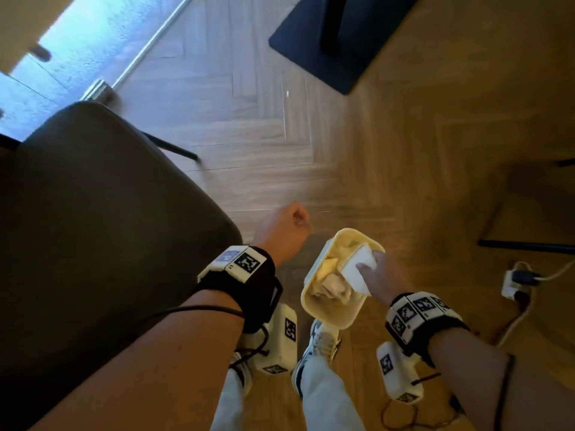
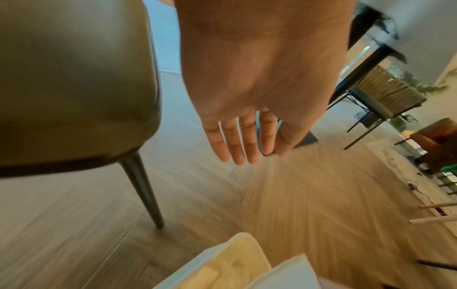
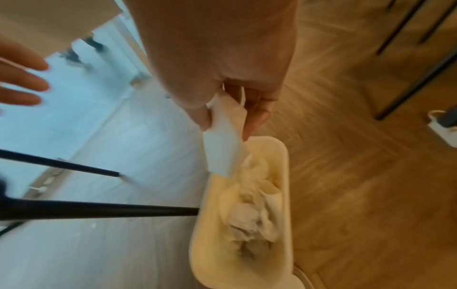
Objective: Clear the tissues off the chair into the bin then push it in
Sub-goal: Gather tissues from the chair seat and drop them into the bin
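Observation:
A dark olive chair (image 1: 93, 228) fills the left of the head view; the part of its seat that shows carries no tissue. A cream bin (image 1: 336, 318) stands on the floor by my feet, with crumpled tissues (image 3: 247, 224) inside. My right hand (image 1: 382, 275) pinches a folded white tissue (image 1: 357, 269) between thumb and fingers, just over the bin's far rim (image 3: 284, 176). That tissue (image 3: 222, 152) hangs down into the bin's mouth. My left hand (image 2: 242, 136) hovers over the floor beside the chair's corner (image 2: 74, 88), fingers straight, holding nothing.
A black table base (image 1: 336, 42) lies on the herringbone wood floor ahead. A white power strip (image 1: 516, 284) with cables sits at the right, near thin black furniture legs (image 1: 525, 245). The chair's slim dark leg (image 2: 143, 191) stands close to the bin. My shoes (image 1: 317, 346) are right behind it.

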